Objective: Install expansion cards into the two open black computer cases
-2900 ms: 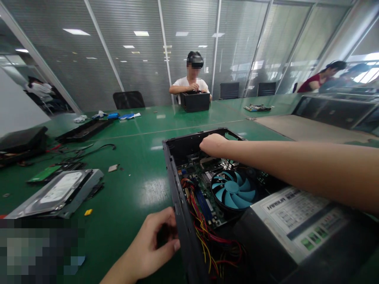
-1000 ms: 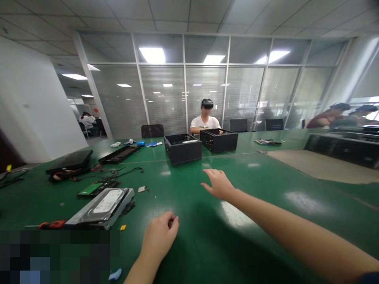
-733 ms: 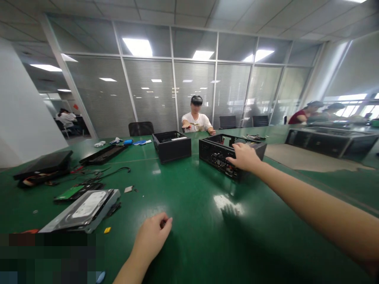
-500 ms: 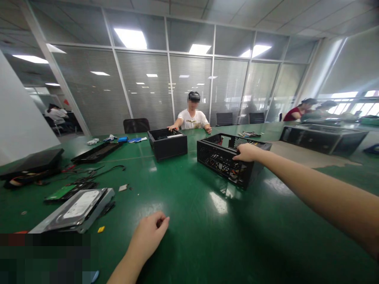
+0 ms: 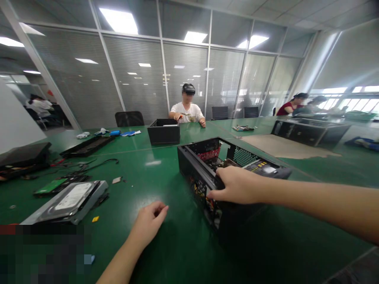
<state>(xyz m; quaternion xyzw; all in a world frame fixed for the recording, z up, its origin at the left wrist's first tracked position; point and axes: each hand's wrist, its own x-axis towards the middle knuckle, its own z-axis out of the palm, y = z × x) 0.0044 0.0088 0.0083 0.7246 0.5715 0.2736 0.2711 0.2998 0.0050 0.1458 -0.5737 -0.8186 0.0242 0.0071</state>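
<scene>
My left hand (image 5: 148,225) is nearest me, resting loosely curled on the green table (image 5: 142,173), fingers half bent, nothing in it. Just right of it, my right hand (image 5: 237,185) is clamped over the near top edge of the open black case (image 5: 204,173), thumb on the outside wall, fingers over the rim. The case sits slantwise on the table right in front of me, open side up, with coloured wires showing through its near wall and a red board (image 5: 211,153) inside toward the back. Off to my left lies a hard drive (image 5: 69,199) in its metal bracket, a small yellow bit (image 5: 95,219) just beside it, and a green circuit board (image 5: 50,186) behind. Farther left there's a tangle of black cables (image 5: 89,163) and a flat black panel (image 5: 87,146). Beyond, a second black case (image 5: 164,132) stands in front of a seated person (image 5: 187,112) in a white shirt, both hands on the table by it. Far right, a long dark case (image 5: 309,132) sits well apart.
</scene>
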